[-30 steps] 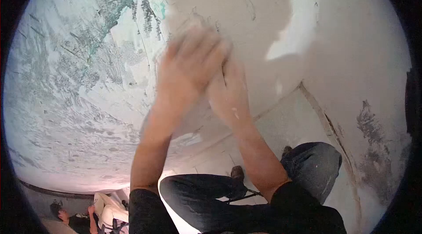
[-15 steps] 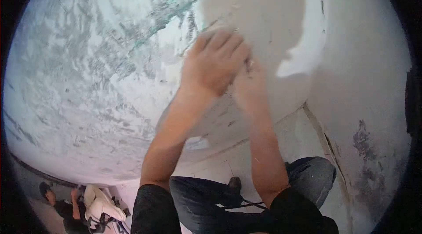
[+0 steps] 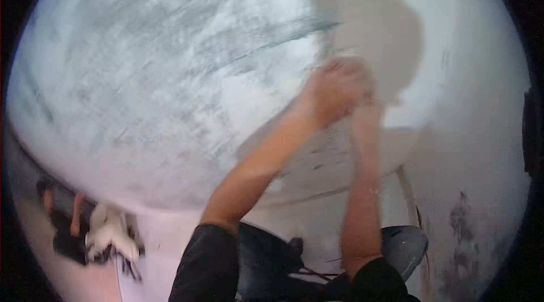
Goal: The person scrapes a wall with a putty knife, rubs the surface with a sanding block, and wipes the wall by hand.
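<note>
My left hand (image 3: 339,89) is closed, its fingers curled, and sits up against the patchy white wall (image 3: 164,69). Just to its right and slightly lower, my right hand (image 3: 368,110) is also closed. The two hands touch or nearly touch. Motion blur and the curled fingers hide what they grip. Above the hands, a thin dark green streak (image 3: 277,44) crosses the wall, and a shadow (image 3: 385,35) of a head falls on the smoother part.
My bent legs in dark trousers (image 3: 405,248) are below my arms. A side wall (image 3: 476,149) with dark stains meets the work wall at a corner on the right. At the lower left, another person in a dark shirt (image 3: 69,234) is beside a pale bundle (image 3: 110,231).
The view has swung, so wall, shadow and hands appear farther right and lower. Against the green streak, my hands have shifted a little left and up. Both remain closed together.
</note>
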`<state>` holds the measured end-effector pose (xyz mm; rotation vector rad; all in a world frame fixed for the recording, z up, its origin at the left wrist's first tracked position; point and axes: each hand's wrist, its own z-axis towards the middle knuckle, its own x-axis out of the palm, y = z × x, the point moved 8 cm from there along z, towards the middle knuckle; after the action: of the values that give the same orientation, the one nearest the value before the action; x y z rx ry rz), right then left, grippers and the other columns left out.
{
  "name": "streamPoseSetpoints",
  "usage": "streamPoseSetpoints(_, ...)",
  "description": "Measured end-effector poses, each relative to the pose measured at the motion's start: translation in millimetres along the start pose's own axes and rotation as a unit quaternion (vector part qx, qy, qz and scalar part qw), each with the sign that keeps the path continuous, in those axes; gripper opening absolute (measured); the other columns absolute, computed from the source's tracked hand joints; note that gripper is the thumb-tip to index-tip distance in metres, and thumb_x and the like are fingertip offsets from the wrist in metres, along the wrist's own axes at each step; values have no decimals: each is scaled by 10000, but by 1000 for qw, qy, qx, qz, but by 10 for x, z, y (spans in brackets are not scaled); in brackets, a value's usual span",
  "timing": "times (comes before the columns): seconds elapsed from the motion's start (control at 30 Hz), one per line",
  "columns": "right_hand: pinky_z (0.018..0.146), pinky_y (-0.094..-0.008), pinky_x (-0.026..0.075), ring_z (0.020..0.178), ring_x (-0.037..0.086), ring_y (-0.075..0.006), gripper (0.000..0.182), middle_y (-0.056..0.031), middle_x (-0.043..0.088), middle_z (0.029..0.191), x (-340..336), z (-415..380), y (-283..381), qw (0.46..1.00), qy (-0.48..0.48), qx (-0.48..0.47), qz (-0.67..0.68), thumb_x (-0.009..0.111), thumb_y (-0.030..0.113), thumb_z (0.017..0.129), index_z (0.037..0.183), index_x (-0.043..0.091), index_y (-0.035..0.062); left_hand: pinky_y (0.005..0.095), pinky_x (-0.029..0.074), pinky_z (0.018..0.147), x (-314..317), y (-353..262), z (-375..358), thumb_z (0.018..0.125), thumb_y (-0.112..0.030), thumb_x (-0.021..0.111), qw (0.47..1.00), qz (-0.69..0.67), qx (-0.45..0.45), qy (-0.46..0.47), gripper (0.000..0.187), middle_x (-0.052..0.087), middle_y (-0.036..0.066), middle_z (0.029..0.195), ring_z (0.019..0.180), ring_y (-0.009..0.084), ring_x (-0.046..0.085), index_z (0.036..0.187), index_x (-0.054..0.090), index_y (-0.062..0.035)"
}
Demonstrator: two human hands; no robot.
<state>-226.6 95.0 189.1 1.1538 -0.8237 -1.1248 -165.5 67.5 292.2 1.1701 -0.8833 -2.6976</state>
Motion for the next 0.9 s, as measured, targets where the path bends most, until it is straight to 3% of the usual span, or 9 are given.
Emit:
streamPoseSetpoints(0.07, 993, -426, 443, 1208, 534, -336, 522, -214, 518, 1347, -135, -87, -81, 999, -10, 21, 26, 466, 332, 1010, 1380, 435, -34, 417, 458, 955, 151, -102, -56, 813, -185, 650, 998, -39, -19, 51, 225, 655, 62, 1112, 1124, 227, 595, 1030, 681, -134)
streamPoseSetpoints(0.27, 1053, -374, 421, 1264, 511, -204, 568, -139, 581, 1303, -283, -261, 151, 987, 116, -52, 99, 454, 418, 1030, 1399, 476, -13, 403, 411, 1066, -249, -270, -339, 850, -192, 672, 987, 32, -59, -148, 305, 580, 108, 1322, 1278, 269, 492, 1143, 656, -109)
streamPoseSetpoints(0.33, 1067, -373, 410, 1278, 503, -208, 580, -139, 567, 1333, -83, -333, 188, 988, 122, -39, 81, 451, 428, 1029, 1410, 466, -10, 454, 276, 1160, -318, -3, -464, 859, -207, 647, 981, -32, -129, -144, 487, 477, 74, 1465, 1367, 269, 415, 1329, 568, -111)
streamPoseSetpoints(0.43, 1101, -389, 382, 1328, 461, -253, 604, -176, 508, 1404, -72, -519, 255, 988, 127, -34, 80, 433, 432, 1032, 1427, 435, -25, 480, 229, 1177, -533, 55, -652, 894, -210, 600, 983, -45, -165, -67, 510, 399, 87, 1532, 1425, 275, 336, 1380, 516, -79)
streamPoseSetpoints(0.63, 1056, -370, 389, 1304, 487, -281, 614, -183, 509, 1410, -94, -731, -141, 994, 106, -12, 9, 450, 445, 1022, 1421, 448, -22, 462, 244, 1181, -834, -186, -1043, 876, -234, 612, 966, 91, -229, -83, 562, 409, 154, 1482, 1425, 355, 293, 1379, 482, -21)
streamPoseSetpoints(0.7, 1032, -380, 415, 1281, 505, -310, 593, -211, 512, 1392, 93, -876, -80, 989, 136, -54, -34, 454, 428, 1023, 1403, 463, -27, 443, 257, 1180, -490, -783, -1228, 878, -201, 596, 996, -48, -80, -11, 492, 414, 147, 1475, 1415, 363, 310, 1336, 514, -41)
streamPoseSetpoints(0.73, 1015, -379, 421, 1259, 517, -306, 582, -206, 523, 1378, 151, -1006, -28, 987, 147, -29, -61, 456, 423, 1022, 1394, 474, -24, 443, 257, 1180, -625, -756, -1318, 878, -201, 596, 995, -47, -87, -9, 492, 414, 147, 1475, 1415, 363, 310, 1336, 514, -41)
streamPoseSetpoints(0.8, 982, -376, 432, 1214, 541, -299, 559, -196, 545, 1349, 215, -1298, 119, 980, 163, 21, -116, 462, 411, 1020, 1374, 495, -20, 411, 283, 1166, -784, -952, -1497, 866, -164, 599, 960, -250, 25, 121, 421, 447, 146, 1443, 1389, 316, 360, 1268, 544, -52)
streamPoseSetpoints(0.9, 948, -373, 443, 1168, 566, -292, 537, -186, 566, 1321, 220, -1412, -183, 968, 169, 75, -168, 467, 400, 1018, 1355, 516, -16, 437, 267, 1165, -929, -572, -1843, 856, -199, 606, 952, -285, -91, 64, 465, 434, 155, 1448, 1396, 326, 339, 1288, 533, -45)
